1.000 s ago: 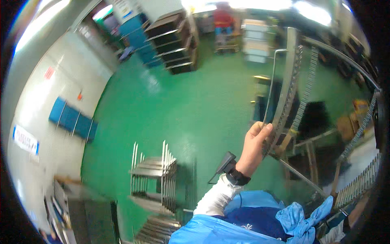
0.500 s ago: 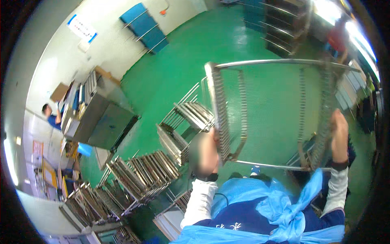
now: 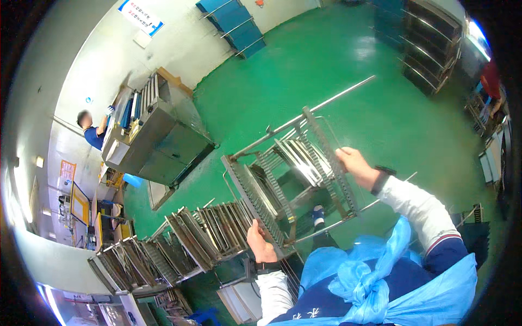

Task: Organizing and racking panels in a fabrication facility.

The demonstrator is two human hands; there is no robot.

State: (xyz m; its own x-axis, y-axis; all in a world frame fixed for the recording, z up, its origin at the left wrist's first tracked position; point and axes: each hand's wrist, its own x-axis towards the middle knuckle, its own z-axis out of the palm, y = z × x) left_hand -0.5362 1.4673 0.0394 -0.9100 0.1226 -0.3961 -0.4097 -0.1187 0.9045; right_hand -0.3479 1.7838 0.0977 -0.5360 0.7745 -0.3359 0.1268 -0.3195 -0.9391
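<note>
Both of my hands hold an open metal rack, a frame of slotted side bars joined by long thin rods, tilted in front of my body. My left hand is closed at the lower end of its left slotted bar. On the right slotted bar, my right hand is closed with the arm reaching across. Through the frame I see a second rack with pale flat plates lower down. The fingertips of both hands are partly hidden behind the bars.
Racks packed with thin plates form a row at lower left. Behind them stands a metal roller machine, with a person beside it. Shelved carts stand far right; a blue stack leans near the wall.
The rack has swung left and lower, its top rod now slanting, and now overlaps the plate-filled rack. My right hand came left across my front. My view turned to the right.
</note>
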